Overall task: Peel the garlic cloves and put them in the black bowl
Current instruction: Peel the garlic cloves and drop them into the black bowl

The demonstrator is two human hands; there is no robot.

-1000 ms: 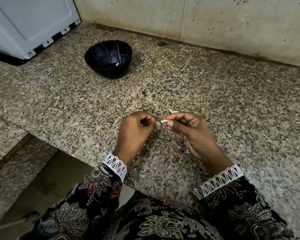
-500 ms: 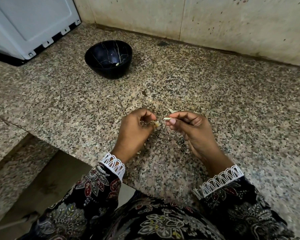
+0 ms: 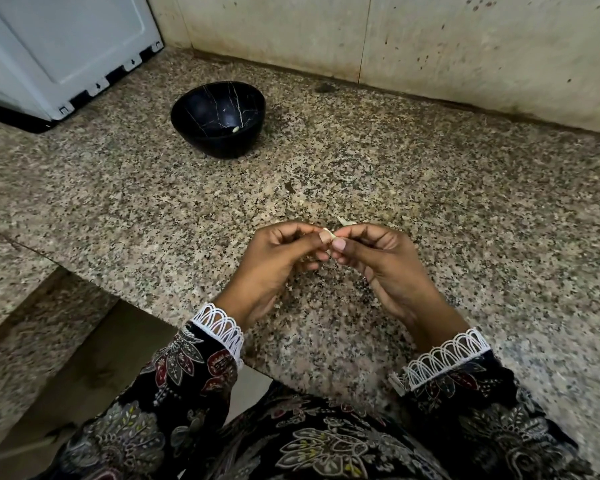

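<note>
Both hands are pinching one small garlic clove [image 3: 327, 234] above the table [image 3: 465, 209].

The left hand [image 3: 278, 261] and right hand [image 3: 378, 261] are meeting fingertip to fingertip; the black bowl [image 3: 217, 119] is sitting well beyond them (one pale piece inside).

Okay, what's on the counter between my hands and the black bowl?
Head view: only bare speckled counter lies between the black bowl and the left hand and right hand, which pinch a garlic clove.

Speckled granite surface [image 3: 430, 174] meets a stained beige tiled wall [image 3: 465, 46] along its far edge. A white appliance [image 3: 59, 46] occupies the surface's far-left corner.
</note>
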